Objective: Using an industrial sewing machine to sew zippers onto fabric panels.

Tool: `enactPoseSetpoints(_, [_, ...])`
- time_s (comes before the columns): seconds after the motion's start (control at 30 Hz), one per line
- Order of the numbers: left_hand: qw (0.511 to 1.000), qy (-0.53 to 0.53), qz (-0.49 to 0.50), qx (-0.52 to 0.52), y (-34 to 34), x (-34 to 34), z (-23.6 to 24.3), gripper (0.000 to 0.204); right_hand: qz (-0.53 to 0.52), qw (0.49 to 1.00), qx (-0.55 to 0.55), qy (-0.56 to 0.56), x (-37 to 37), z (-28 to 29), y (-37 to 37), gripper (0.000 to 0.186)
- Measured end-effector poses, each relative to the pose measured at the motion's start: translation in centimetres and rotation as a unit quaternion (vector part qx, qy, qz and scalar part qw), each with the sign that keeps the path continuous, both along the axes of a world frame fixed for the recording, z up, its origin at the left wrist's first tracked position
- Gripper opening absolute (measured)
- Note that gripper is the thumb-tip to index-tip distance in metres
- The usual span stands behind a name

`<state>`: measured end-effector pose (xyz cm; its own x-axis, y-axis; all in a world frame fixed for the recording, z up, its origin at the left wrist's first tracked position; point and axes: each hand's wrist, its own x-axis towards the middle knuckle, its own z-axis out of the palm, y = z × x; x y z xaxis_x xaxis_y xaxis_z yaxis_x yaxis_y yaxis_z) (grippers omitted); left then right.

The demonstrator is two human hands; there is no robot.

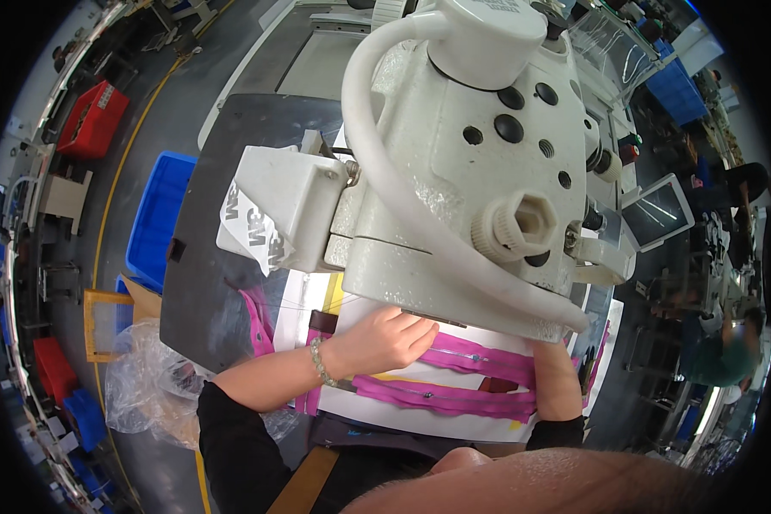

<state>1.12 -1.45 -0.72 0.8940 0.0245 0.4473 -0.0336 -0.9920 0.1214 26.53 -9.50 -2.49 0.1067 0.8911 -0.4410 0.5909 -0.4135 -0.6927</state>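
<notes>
The big white head of an industrial sewing machine (420, 197) fills the middle of the view. At its front lower edge is my left hand (384, 343), its fingers curled closed. Whatever they pinch is hidden from me. My right forearm (558, 385) reaches up under the machine head, which covers the hand. Between my arms two magenta zipper strips (441, 397) lie crosswise over white sheets (394, 417), a small slider showing on each. Another magenta strip (255, 321) lies left of my left wrist, with thin threads near it.
A dark work surface (223, 206) extends left of the machine. Beyond its edge stand a blue bin (156, 218), a yellow frame (103, 325) and crumpled clear plastic (150, 390). A red bin (94, 120) is farther left. A screen (658, 214) stands at right, with a person (728, 351) farther off.
</notes>
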Motion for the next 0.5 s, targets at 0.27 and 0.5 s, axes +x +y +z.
enactPoseSetpoints(0.27, [0.999, -0.017, -0.004, -0.035, -0.3, 0.0, -1.1, 0.021, 0.000, 0.999, -0.021, -0.028, 0.4, -1.4, -0.1, 0.024])
enactPoseSetpoints(0.5, [0.999, -0.025, -0.022, -0.026, -0.2, 1.0, 0.1, 0.022, -0.042, 0.988, 0.106, 0.104, -1.0, 3.1, -0.7, 0.033])
